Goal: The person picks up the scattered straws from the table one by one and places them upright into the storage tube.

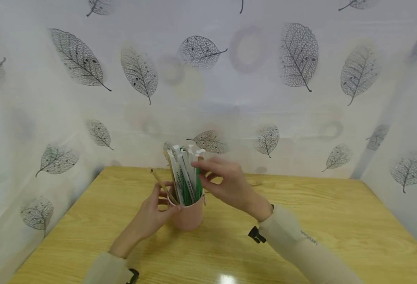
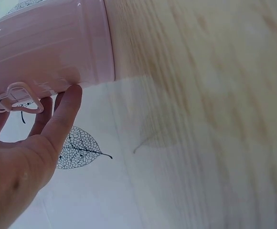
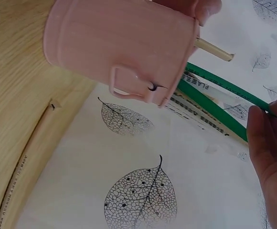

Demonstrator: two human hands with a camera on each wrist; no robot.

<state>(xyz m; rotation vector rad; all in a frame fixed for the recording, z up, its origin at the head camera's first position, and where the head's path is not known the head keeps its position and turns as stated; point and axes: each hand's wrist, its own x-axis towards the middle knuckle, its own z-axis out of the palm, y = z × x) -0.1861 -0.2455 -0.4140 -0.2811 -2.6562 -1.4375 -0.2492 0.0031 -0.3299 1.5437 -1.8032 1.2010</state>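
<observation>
A pink metal bucket (image 1: 187,219) with small side handles stands upright on the table. Long slim paper-wrapped sticks (image 1: 183,173), white, tan and green with printed lettering, stand packed in it. My left hand (image 1: 155,215) holds the bucket from the left, thumb near the rim; in the left wrist view, one fingertip (image 2: 74,93) meets its wall. A tan wrapped stick (image 1: 160,183) leans out over that hand. On the right, my right hand (image 1: 226,183) pinches the upper end of a green wrapped stick (image 3: 224,83), whose lower end is inside the bucket.
Another tan printed stick (image 3: 21,169) lies on the wooden table (image 1: 300,225) to the right of the bucket. Behind the table and along its sides hangs a pale curtain (image 1: 237,98) with leaf prints. Black straps (image 1: 256,234) show at the wrists.
</observation>
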